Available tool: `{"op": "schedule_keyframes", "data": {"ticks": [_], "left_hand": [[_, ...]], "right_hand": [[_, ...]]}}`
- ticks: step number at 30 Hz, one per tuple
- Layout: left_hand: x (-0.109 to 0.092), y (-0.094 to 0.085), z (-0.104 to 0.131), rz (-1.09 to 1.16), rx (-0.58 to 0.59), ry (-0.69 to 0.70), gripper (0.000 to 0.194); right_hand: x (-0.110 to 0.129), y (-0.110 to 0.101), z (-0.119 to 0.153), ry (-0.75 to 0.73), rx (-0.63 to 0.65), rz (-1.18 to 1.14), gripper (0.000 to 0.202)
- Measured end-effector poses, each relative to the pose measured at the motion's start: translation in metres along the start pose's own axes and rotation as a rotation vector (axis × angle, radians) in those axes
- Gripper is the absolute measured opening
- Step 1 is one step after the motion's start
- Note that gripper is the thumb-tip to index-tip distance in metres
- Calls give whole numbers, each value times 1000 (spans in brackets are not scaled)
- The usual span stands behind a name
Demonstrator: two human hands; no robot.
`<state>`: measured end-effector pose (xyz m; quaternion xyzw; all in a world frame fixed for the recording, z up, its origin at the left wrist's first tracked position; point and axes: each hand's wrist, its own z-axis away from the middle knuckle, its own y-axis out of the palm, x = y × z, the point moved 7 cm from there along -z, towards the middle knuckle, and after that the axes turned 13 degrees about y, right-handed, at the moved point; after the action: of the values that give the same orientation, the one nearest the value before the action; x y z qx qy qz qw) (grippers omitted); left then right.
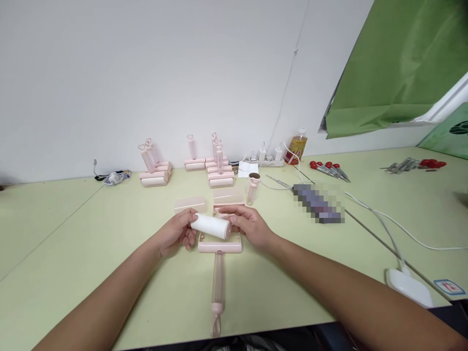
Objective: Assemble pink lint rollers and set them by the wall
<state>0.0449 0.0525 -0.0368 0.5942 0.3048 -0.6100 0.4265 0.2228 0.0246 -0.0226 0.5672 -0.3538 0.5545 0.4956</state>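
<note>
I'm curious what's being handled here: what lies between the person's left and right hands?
In the head view, a white roll with a pink end lies between the left hand and the right hand.

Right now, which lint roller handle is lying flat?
The nearest lint roller handle, joined to the pink frame and pointing toward you; the other handles stand roughly upright, nearer the wall.
</note>
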Motion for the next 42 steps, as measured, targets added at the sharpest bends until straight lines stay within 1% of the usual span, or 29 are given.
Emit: {"op": "schedule_keyframes", "data": {"ticks": [2, 5, 9, 12, 22, 28, 34, 38, 42], "left_hand": [[2, -2, -1, 50, -29, -12, 32], [1, -5, -3, 82, -62, 6, 34], [0, -5, -3, 61, -61, 21, 36], [0, -4, -3, 37, -66, 26, 36], [-2, -3, -2, 5, -54, 57, 35], [-7, 0, 0, -14, -39, 63, 39], [-14, -3, 2, -47, -78, 108, 43], [-9, -5, 1, -44, -102, 96, 42], [-6, -7, 0, -10, -159, 79, 41]], "right_hand": [[2, 1, 1, -3, 6, -46, 30], [1, 1, 0, 21, -1, -32, 32], [-5, 1, -2, 73, -1, -14, 38], [-6, 0, -3, 80, -4, -27, 37], [-2, -2, -1, 87, -12, -46, 33], [2, -1, -1, 103, -5, -72, 24], [3, 0, -2, 130, -33, -72, 19], [1, 0, -2, 165, -80, -65, 16], [-2, -2, -4, 190, -82, -171, 15]]}}
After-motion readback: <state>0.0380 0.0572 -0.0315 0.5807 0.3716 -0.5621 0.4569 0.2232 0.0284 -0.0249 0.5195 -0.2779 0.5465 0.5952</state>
